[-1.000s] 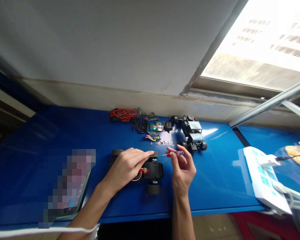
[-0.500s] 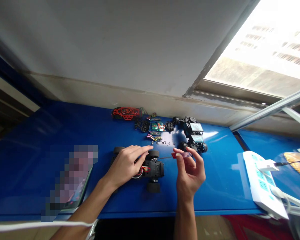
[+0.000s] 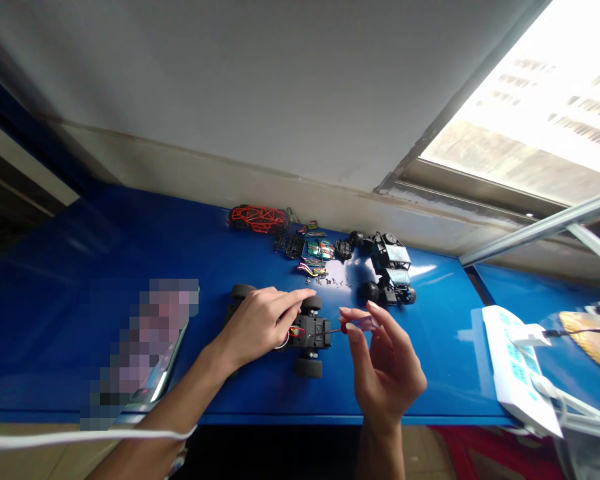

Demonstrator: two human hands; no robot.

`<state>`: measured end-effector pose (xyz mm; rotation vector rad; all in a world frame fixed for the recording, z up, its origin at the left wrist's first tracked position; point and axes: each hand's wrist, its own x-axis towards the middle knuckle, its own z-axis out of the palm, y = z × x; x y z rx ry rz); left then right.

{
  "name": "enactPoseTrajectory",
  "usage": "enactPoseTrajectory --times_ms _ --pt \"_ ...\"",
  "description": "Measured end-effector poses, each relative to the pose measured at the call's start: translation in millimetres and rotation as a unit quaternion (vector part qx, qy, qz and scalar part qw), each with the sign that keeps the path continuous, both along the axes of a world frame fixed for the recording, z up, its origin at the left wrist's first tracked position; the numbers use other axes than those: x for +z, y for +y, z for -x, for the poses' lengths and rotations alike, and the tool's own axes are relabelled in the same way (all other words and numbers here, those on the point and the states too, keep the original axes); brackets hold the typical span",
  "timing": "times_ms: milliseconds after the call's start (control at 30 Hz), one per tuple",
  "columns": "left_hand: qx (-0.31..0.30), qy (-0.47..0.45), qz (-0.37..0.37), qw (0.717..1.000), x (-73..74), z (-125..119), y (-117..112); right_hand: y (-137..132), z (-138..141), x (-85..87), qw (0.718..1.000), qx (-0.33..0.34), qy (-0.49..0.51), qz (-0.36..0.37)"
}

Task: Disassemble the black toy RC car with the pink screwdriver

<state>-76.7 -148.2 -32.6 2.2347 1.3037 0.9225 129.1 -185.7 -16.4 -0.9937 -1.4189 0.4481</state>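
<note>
A stripped black toy car chassis (image 3: pixel 307 333) with black wheels and coloured wires lies on the blue table (image 3: pixel 80 280). My left hand (image 3: pixel 260 323) rests on top of it, fingers curled over the frame and holding it down. My right hand (image 3: pixel 385 367) pinches a small screwdriver (image 3: pixel 357 325) with a red and clear handle between thumb and fingers. Its thin shaft points left and its tip meets the right end of the chassis.
At the back lie a red car cage (image 3: pixel 259 218), circuit boards and wires (image 3: pixel 316 253), several tiny screws (image 3: pixel 335 282) and a whole black toy truck (image 3: pixel 390 267). A phone (image 3: pixel 147 353) sits at the left front, a white power strip (image 3: pixel 517 363) at the right.
My right hand has lowered the screwdriver and brought its tip down to the right end of the chassis. My left hand stays on the chassis. The view has tilted slightly.
</note>
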Motion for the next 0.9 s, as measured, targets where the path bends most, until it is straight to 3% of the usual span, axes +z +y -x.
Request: enactPoseTrajectory --times_ms 600,900 --pt "-0.006 -0.001 -0.026 1.000 -2.1 0 1 -2 15 1.4 0.995 0.037 -0.082 -0.040" --pt "-0.012 0.004 -0.012 1.000 1.0 -1 1 6 21 13.5 0.982 0.074 -0.163 -0.060"
